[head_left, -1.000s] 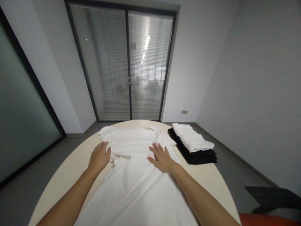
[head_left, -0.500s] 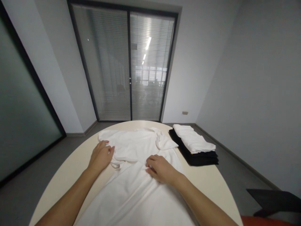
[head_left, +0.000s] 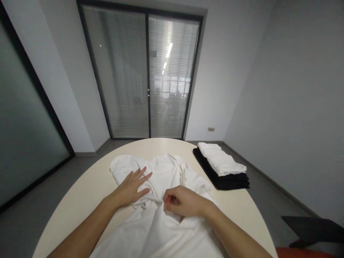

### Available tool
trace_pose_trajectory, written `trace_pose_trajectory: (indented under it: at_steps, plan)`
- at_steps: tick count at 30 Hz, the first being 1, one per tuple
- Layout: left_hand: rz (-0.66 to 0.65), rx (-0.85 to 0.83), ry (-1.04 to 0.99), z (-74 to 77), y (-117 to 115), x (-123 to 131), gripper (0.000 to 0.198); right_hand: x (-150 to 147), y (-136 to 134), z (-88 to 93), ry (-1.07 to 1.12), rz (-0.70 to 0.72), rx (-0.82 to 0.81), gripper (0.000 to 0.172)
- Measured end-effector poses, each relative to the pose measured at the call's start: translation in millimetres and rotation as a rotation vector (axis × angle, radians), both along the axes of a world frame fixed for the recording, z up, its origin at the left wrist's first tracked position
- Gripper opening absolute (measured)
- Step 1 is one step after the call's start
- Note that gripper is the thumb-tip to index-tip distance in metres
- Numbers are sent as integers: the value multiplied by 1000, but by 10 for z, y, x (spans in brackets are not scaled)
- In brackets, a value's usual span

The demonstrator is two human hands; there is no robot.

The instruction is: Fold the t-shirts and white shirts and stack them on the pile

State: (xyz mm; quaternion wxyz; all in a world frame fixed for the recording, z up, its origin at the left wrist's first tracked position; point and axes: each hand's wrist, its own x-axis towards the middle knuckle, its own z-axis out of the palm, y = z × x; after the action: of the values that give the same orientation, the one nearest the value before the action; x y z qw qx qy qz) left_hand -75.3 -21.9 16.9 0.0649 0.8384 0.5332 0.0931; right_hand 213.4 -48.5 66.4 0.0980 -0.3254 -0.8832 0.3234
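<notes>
A white garment, which looks like a T-shirt, lies wrinkled across the round table, its near part running down toward me. My left hand rests flat on its left side with the fingers spread. Over the middle of the cloth, my right hand is closed in a pinch, with a raised fold of the shirt at its fingertips. Creases run from that pinch toward my left hand. The right fingertips are partly hidden by the curled hand.
Folded clothes stand at the table's right edge: a white folded garment on top of several black folded ones. A black and orange chair is at the lower right. Beyond the table is a glass door with blinds.
My left hand has slid right and spread flat on the shirt. My right hand has closed on the cloth, and the shirt's far edge has shifted a little toward me.
</notes>
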Motion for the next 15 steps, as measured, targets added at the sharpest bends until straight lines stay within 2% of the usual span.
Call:
trace_pose_trajectory:
  at_steps: [2, 4, 8, 12, 15]
  plan:
    - [-26, -58, -2, 31, -20, -18, 61, 23, 43, -23, 39, -117, 204, 29]
    - [-51, -85, -17, 75, -37, -33, 57, 47, 103, -53, 61, -180, 316, 41]
    - [-100, -116, -23, 122, -43, -59, 53, 22, 324, -79, 16, -278, 300, 56]
    - [-128, -109, -43, 131, -32, -82, 52, -176, 715, -70, -73, -294, 311, 59]
    - [-141, -112, -50, 158, -38, -89, 52, -385, 1028, -119, -219, -320, 338, 58]
